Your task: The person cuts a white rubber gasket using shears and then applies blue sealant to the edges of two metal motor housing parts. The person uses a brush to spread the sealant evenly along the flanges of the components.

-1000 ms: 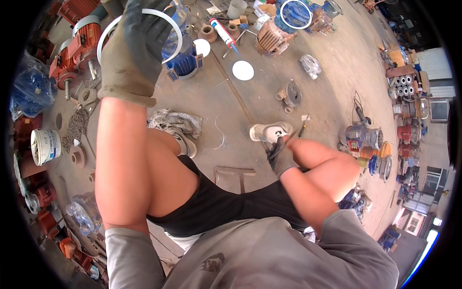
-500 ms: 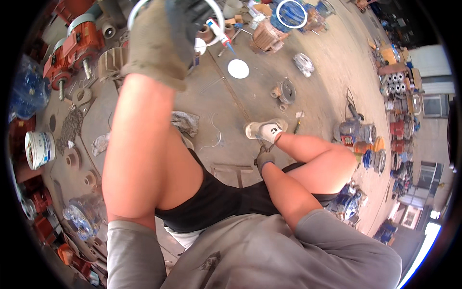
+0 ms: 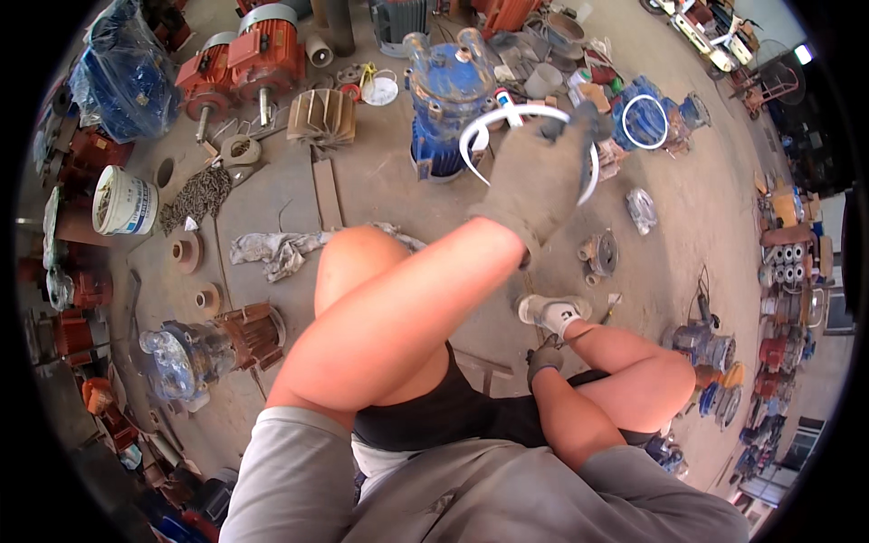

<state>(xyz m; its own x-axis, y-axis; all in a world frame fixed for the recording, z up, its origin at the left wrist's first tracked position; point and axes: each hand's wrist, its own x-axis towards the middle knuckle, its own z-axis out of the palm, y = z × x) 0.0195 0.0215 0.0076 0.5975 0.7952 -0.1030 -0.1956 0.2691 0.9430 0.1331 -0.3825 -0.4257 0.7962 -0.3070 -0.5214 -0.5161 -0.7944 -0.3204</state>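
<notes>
My left hand (image 3: 543,172), in a grey-brown work glove, reaches far forward with fingers closed round a thin white ring (image 3: 470,136). Below the ring stands a blue gear unit (image 3: 450,81) upright on the floor, close to the glove's left. Partly hidden behind the ring is a white sealant tube (image 3: 509,110) with a red and blue end. Beside my right shoe, low between the legs, my gloved right hand (image 3: 544,358) is closed. Something thin and dark shows at its fingers, too small to name. A second white ring (image 3: 645,98) lies on another blue gear unit (image 3: 625,136).
Red motors (image 3: 264,56) and a finned housing (image 3: 323,118) stand at the far left, near a chain heap (image 3: 201,196) and a white bucket (image 3: 127,201). A plastic-wrapped part (image 3: 641,211) and a flanged part (image 3: 599,254) lie right. A grey rag (image 3: 281,253) is near my left knee.
My left hand has moved right with the white ring, uncovering the upright blue gear unit. The whole view has shifted, so floor things sit farther right and lower. My right hand stays by the shoe.
</notes>
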